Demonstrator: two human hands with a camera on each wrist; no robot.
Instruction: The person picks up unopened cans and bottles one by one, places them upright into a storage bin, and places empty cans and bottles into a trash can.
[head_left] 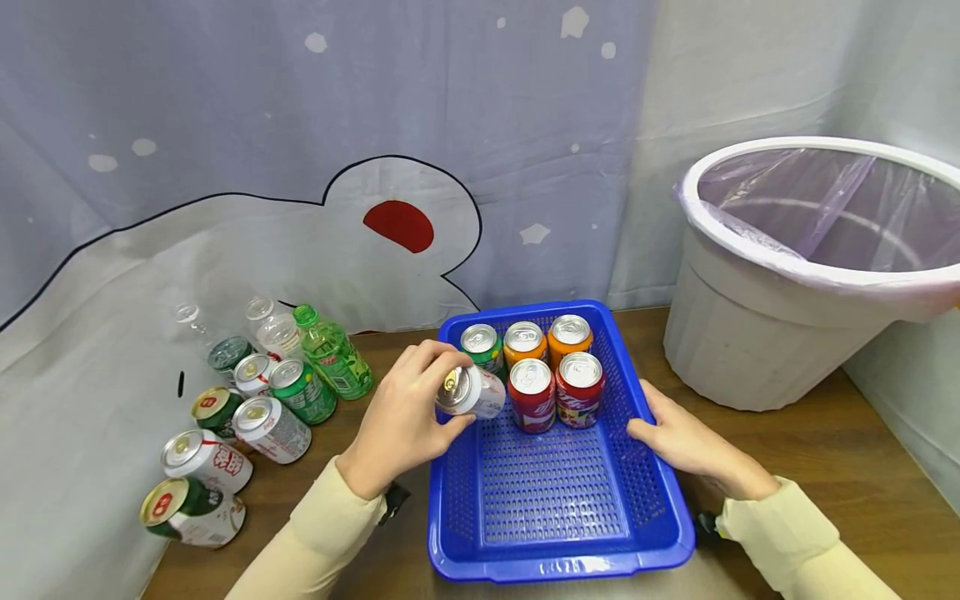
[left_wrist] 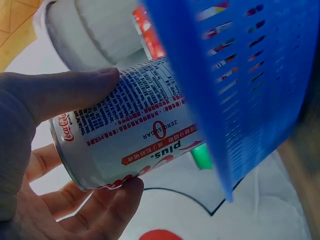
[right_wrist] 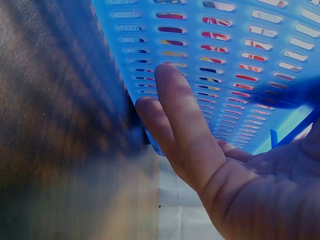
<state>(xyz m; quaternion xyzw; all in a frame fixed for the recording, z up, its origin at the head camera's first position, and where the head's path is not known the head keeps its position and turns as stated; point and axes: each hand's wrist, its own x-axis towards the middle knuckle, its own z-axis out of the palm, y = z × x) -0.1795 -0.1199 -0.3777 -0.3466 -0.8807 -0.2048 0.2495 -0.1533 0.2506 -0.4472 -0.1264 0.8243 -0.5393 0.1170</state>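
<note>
My left hand [head_left: 408, 412] grips a white Coca-Cola Plus can [head_left: 487, 393], tilted over the left rim of the blue plastic basket [head_left: 555, 567]. In the left wrist view the thumb and fingers wrap the can [left_wrist: 145, 135], whose far end is behind the basket wall [left_wrist: 250, 90]. My right hand [head_left: 686, 437] holds the basket's right rim, thumb over the edge; in the right wrist view its fingers [right_wrist: 187, 120] lie along the slotted outer wall. Inside the basket's far half stand a green can [head_left: 480, 340], two orange cans [head_left: 525, 340] and two red cans [head_left: 532, 396].
Left of the basket stand several more cans [head_left: 272, 429], a green bottle [head_left: 337, 358] and clear plastic bottles [head_left: 273, 329]. A large white bin [head_left: 750, 333] with a plastic liner is at the right. A patterned curtain [head_left: 525, 167] hangs behind the wooden table [head_left: 817, 450].
</note>
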